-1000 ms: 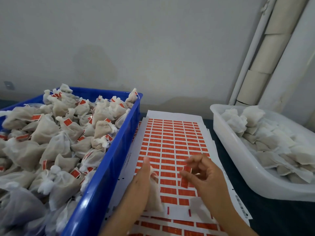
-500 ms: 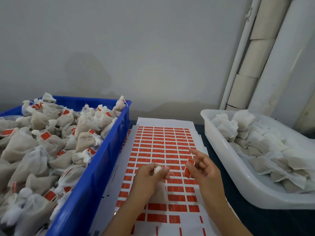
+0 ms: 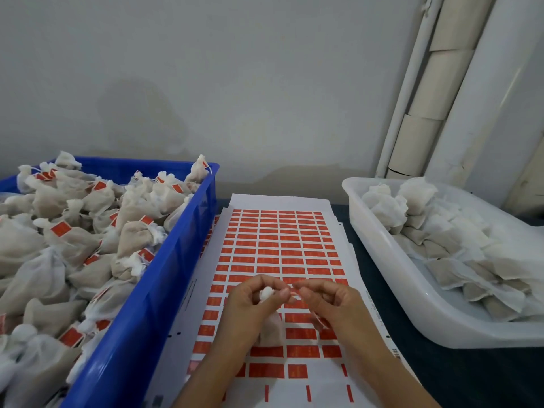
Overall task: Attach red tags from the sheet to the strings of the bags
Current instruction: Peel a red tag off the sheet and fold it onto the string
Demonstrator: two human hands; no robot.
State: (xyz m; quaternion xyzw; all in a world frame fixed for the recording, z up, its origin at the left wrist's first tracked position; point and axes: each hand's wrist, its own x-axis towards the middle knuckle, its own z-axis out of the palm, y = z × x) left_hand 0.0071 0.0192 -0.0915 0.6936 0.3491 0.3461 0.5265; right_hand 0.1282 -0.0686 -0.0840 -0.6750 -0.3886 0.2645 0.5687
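Note:
A white sheet of red tags [image 3: 276, 248] lies flat in the middle of the table. Above its near part my left hand [image 3: 253, 301] grips the gathered white top of a small beige mesh bag [image 3: 272, 331], which hangs below my fingers. My right hand [image 3: 326, 298] is just to the right, fingertips meeting those of the left hand, pinching a small red tag [image 3: 294, 293] that is mostly hidden between the fingers. The bag's string is too thin to make out.
A blue crate [image 3: 153, 295] on the left is heaped with tagged bags. A white tub [image 3: 391, 278] on the right holds untagged bags. Behind is a grey wall, with pipes and cardboard tubes [image 3: 424, 113] at the right.
My right hand has brought the red tag leftward until its fingertips meet the left hand at the bag's top. The left hand has raised the bag slightly. The camera has tilted a little.

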